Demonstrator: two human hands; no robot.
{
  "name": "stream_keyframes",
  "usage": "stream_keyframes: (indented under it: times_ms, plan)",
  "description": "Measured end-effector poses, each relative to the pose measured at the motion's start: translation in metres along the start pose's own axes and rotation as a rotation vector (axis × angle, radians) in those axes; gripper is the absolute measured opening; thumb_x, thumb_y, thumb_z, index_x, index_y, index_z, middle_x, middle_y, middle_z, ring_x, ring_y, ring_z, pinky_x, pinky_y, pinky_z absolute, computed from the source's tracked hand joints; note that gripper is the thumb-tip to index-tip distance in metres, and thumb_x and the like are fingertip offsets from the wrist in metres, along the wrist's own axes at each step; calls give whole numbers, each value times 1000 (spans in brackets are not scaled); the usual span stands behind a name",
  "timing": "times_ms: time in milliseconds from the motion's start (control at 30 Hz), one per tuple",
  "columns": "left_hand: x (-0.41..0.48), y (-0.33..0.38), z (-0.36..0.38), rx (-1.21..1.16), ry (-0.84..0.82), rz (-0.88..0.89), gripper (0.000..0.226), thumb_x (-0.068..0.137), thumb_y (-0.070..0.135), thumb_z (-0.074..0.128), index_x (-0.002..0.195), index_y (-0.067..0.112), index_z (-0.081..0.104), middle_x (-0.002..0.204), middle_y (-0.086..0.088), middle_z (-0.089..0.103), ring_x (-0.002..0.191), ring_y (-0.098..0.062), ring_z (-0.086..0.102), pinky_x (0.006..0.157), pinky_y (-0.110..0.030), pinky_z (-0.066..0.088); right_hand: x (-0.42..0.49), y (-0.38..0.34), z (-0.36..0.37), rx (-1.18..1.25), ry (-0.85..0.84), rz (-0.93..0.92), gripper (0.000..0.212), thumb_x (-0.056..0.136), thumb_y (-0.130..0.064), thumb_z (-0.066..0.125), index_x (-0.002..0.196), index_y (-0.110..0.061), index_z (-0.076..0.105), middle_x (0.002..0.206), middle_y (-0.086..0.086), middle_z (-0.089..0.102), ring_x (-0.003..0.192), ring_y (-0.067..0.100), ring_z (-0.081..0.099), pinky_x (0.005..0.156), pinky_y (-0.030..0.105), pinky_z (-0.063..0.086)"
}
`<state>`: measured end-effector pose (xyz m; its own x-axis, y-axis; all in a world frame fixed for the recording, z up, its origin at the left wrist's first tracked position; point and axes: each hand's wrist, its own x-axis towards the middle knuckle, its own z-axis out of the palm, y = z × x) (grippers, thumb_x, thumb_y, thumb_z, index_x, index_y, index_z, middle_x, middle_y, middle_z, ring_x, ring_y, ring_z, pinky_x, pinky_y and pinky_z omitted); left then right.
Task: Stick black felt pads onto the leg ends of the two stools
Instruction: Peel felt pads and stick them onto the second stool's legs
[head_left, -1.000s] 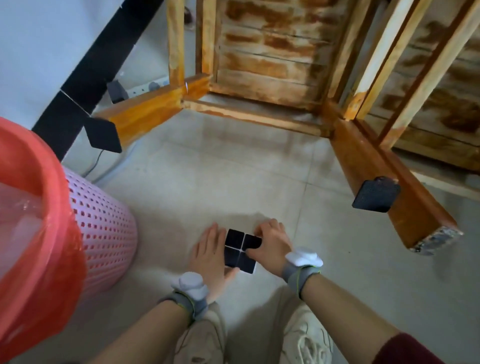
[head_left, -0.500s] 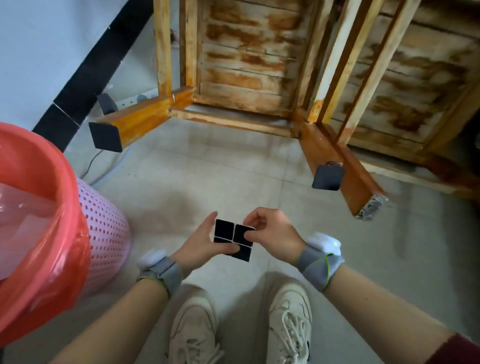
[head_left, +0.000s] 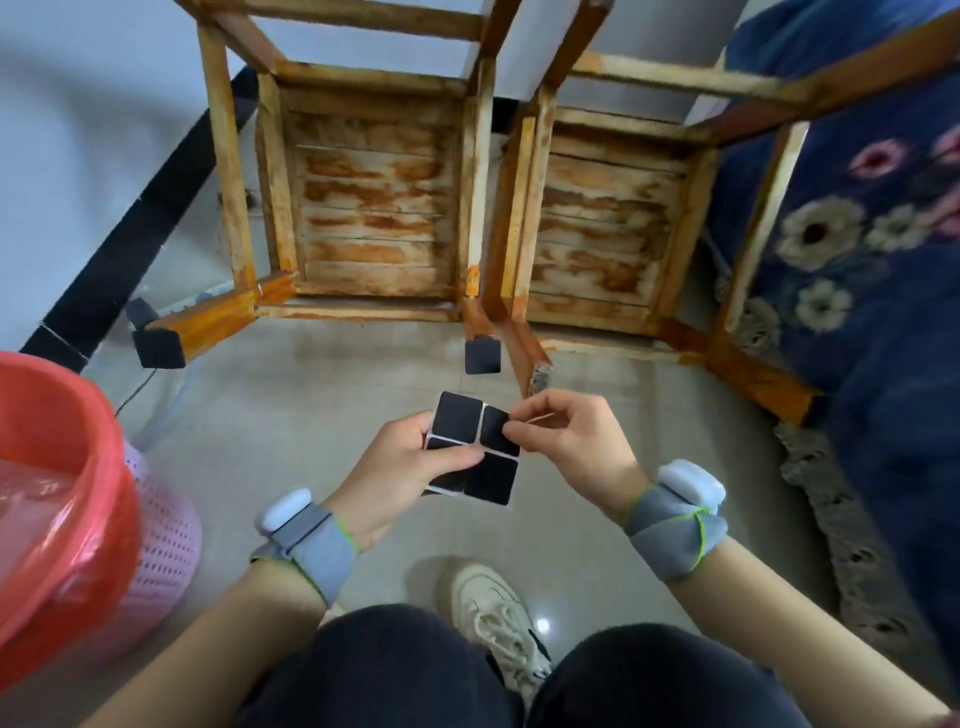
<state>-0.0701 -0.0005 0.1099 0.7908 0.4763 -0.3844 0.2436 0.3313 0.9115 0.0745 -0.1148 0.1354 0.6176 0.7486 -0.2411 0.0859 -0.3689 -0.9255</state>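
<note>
Partway done, with a pad (head_left: 158, 349) on leg ends at 10 and 12 o'clock, bare end (head_left: 539, 376) at 1, rest unclear; gripping 4-pad sheet (head_left: 470, 449) at centre in left hand (head_left: 400, 467), pinching its 1 o'clock pad with right hand (head_left: 571, 441).

The person wears grey wristbands (head_left: 314, 543) with white pods (head_left: 284, 510), dark trousers (head_left: 395, 670), a cream sneaker (head_left: 493, 618)

Single cam, head-worn, wide-angle, edges bent. Faces fwd + steeply down over own knees (head_left: 395, 670). Left hand (head_left: 400, 467), right hand (head_left: 571, 441) w/ pad sheet (head_left: 491, 480) close, mid-frame. Stools (head_left: 374, 208) on floor (head_left: 311, 405) just beyond, undersides toward lens. Red bin (head_left: 62, 493) at left edge, blue rug (head_left: 857, 234) right.
</note>
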Motion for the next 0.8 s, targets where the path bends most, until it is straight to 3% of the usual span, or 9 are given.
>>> stream_keyframes:
  times_ms: [100, 300, 400, 567, 667, 800]
  plan:
    - [-1, 18, 12, 53, -3, 30, 23, 84, 3, 66, 105, 10, 68, 98, -11, 73, 88, -21, 69, 78, -34, 55, -5, -4, -9, 29, 22, -8, 3, 78, -11, 74, 81, -12, 73, 73, 0, 69, 64, 3, 60, 68, 21, 50]
    - [-3, 31, 32, 137, 7, 64, 18, 83, 3, 67, 100, 10, 69, 90, -7, 71, 80, -15, 67, 70, -22, 54, -17, -4, -22, 177, -69, 31, 12, 78, -12, 74, 89, -10, 70, 84, 7, 69, 77, 14, 60, 74, 32, 50]
    - [-5, 33, 39, 126, 34, 49, 20, 83, 3, 66, 102, 7, 68, 89, -7, 71, 78, -14, 67, 63, -16, 54, -18, -3, -23, 187, -63, 7, 5, 85, -11, 67, 87, -10, 71, 81, 7, 68, 75, 13, 60, 76, 34, 52]
    - [-5, 35, 47, 98, 57, -19, 24, 83, 3, 66, 107, 7, 66, 93, -10, 72, 81, -20, 68, 62, -20, 56, -16, 0, -28, 78, 99, 2, 21, 89, -11, 56, 76, -8, 73, 69, 4, 64, 62, 11, 55, 58, 22, 48]
    - [-3, 33, 44, 59, 90, -39, 37, 83, 3, 66, 117, 15, 60, 95, -4, 72, 87, -22, 68, 64, -23, 56, -12, 7, -39, 209, 213, 54, 24, 89, -11, 57, 66, -6, 64, 58, 3, 49, 49, 15, 41, 49, 25, 38]
    - [6, 25, 38, -38, 120, -35, 74, 84, 1, 65, 132, 48, 35, 104, -6, 72, 93, -25, 70, 75, -31, 57, -7, 14, -48, 510, 198, 94, 20, 91, -5, 53, 76, -1, 65, 64, 10, 55, 51, 18, 52, 50, 22, 48]
